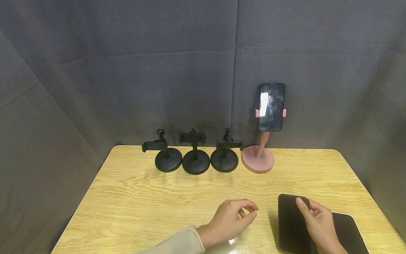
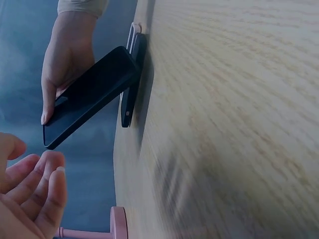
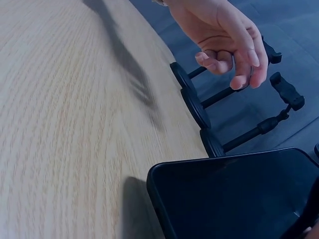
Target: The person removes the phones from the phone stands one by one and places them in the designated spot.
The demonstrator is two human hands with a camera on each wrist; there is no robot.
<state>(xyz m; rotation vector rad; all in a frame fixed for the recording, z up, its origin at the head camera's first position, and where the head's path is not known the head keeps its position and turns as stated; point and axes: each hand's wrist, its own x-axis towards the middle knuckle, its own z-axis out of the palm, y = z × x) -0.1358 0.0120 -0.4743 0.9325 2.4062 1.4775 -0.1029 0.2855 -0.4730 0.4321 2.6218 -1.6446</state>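
My right hand (image 1: 320, 224) pinches the edge of a black phone (image 1: 289, 220), thumb on its face. The left wrist view shows this phone (image 2: 92, 97) raised and tilted over the table. My left hand (image 1: 231, 217) hovers to the left of it, fingers loosely bent with nothing in them. Behind the right hand lies another dark phone with a pale edge (image 1: 347, 229), partly hidden by the hand. In the left wrist view a dark phone (image 2: 130, 99) lies on the wood beneath the held one.
Along the back edge stand three black phone stands (image 1: 168, 160) with bare clamps, side by side. Right of them a pink stand (image 1: 257, 164) clamps an upright phone (image 1: 275, 109). Grey curtains (image 1: 158, 70) enclose the wooden table (image 1: 142, 204) at the back and sides.
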